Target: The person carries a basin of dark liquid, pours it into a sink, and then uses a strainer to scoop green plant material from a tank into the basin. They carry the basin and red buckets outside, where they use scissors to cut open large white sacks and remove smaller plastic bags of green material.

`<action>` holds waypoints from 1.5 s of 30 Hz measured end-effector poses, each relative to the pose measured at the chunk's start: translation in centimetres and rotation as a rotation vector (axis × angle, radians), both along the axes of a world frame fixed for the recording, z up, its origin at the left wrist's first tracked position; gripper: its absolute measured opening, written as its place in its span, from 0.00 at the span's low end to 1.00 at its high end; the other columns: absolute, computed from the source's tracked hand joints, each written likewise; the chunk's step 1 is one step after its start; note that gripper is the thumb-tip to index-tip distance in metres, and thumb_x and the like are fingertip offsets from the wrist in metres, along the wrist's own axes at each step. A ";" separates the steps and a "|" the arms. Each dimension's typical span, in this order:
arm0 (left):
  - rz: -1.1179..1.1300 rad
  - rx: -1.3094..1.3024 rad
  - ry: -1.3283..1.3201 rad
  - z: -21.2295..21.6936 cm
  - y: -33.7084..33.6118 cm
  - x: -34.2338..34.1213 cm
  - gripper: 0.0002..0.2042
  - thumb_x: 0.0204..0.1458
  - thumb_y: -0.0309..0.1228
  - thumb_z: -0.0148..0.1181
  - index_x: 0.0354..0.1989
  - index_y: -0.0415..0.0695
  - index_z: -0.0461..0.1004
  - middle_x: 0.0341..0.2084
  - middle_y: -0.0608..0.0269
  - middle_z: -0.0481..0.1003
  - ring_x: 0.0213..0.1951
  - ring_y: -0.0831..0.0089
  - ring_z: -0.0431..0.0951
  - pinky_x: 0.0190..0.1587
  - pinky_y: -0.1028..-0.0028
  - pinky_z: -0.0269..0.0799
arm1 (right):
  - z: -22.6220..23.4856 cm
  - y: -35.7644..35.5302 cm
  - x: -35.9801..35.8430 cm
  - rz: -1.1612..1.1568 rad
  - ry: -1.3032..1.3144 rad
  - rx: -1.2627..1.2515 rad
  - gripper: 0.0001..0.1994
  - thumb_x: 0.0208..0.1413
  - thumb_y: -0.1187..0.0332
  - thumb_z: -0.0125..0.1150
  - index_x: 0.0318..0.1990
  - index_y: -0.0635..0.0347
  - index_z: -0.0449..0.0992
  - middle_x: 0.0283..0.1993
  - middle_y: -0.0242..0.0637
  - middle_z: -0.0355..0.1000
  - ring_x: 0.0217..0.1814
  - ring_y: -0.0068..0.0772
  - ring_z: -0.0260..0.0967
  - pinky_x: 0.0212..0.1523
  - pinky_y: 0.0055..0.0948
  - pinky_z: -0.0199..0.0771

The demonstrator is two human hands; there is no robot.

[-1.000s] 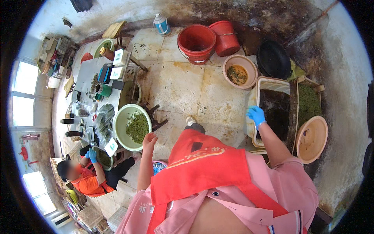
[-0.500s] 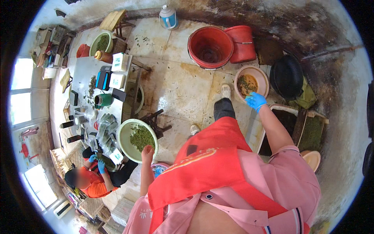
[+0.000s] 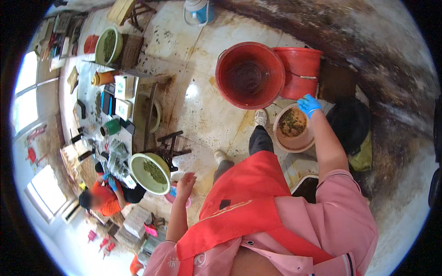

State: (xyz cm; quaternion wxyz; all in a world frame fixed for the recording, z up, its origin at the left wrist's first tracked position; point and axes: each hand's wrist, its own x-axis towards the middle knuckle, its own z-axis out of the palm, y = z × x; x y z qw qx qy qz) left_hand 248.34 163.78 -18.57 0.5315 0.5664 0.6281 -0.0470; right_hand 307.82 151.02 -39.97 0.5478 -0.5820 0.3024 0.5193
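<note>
My right hand (image 3: 309,105), in a blue glove, is stretched out over the far right rim of a pinkish basin (image 3: 282,141) on the floor. Its fingers look extended, and I see nothing held in them; whether they touch the rim is unclear. Brownish liquid with green leaf bits (image 3: 293,123) lies inside the basin. My bare left hand (image 3: 186,183) hangs in the air with loosely bent fingers and holds nothing. Beside it, to the left, stands a pale green basin (image 3: 136,172) of green leaves (image 3: 155,172).
A large red bucket (image 3: 251,76) and another red container (image 3: 301,69) stand beyond the pinkish basin. To its right is a black tub (image 3: 347,124). On the left, a person (image 3: 108,195) in orange sits by a table (image 3: 131,133) with bags, boxes and a green jar (image 3: 110,127).
My right hand has moved from the basin's near rim to its far right rim. My left hand has come away from the green basin toward the right. My view has shifted forward.
</note>
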 end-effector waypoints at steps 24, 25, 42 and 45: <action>-0.236 0.296 -0.025 -35.0 28.9 27.2 0.22 0.49 0.37 0.45 0.51 0.37 0.60 0.47 0.49 0.65 0.48 0.62 0.66 0.50 0.70 0.59 | -8.8 5.0 -10.7 0.376 -0.054 -0.206 0.13 0.50 0.59 0.52 0.40 0.54 0.65 0.36 0.35 0.68 0.35 0.29 0.68 0.33 0.28 0.69; -0.205 0.254 -0.067 -36.9 29.1 27.0 0.23 0.49 0.37 0.44 0.52 0.37 0.59 0.48 0.50 0.64 0.49 0.63 0.65 0.50 0.71 0.58 | -8.7 5.3 -10.8 0.370 -0.052 -0.184 0.12 0.50 0.59 0.51 0.39 0.54 0.65 0.34 0.33 0.68 0.34 0.28 0.68 0.33 0.27 0.69; 0.105 0.054 -0.290 -25.8 25.6 30.3 0.11 0.49 0.28 0.49 0.37 0.34 0.62 0.22 0.57 0.71 0.20 0.75 0.71 0.18 0.79 0.69 | -4.4 6.5 -15.7 0.745 -0.896 0.009 0.15 0.45 0.72 0.55 0.43 0.59 0.65 0.33 0.33 0.68 0.37 0.29 0.67 0.38 0.25 0.67; 0.151 -0.103 -0.580 -19.6 24.4 34.1 0.12 0.49 0.27 0.48 0.40 0.33 0.59 0.22 0.56 0.72 0.20 0.73 0.72 0.21 0.78 0.68 | 3.6 14.3 -18.5 0.889 -0.970 0.252 0.19 0.45 0.73 0.56 0.47 0.61 0.64 0.34 0.33 0.67 0.35 0.23 0.64 0.38 0.22 0.65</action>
